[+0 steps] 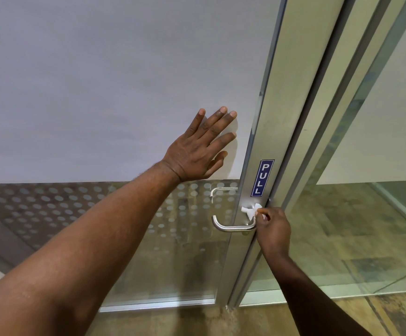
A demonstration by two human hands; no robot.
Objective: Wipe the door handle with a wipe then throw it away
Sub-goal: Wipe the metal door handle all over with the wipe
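A brushed-metal lever door handle (231,226) sticks out from the aluminium door frame (282,122), just below a blue PULL sign (262,178). My right hand (273,229) pinches a small crumpled white wipe (251,210) and presses it against the frame right above the handle's base. My left hand (202,149) lies flat, fingers spread, on the frosted glass door panel (100,81), up and to the left of the handle.
The door's lower glass (168,251) is see-through with a dotted band. A second handle (219,191) shows through the glass on the other side. A fixed glass panel (378,214) stands to the right. Brownish patterned floor (294,318) runs below.
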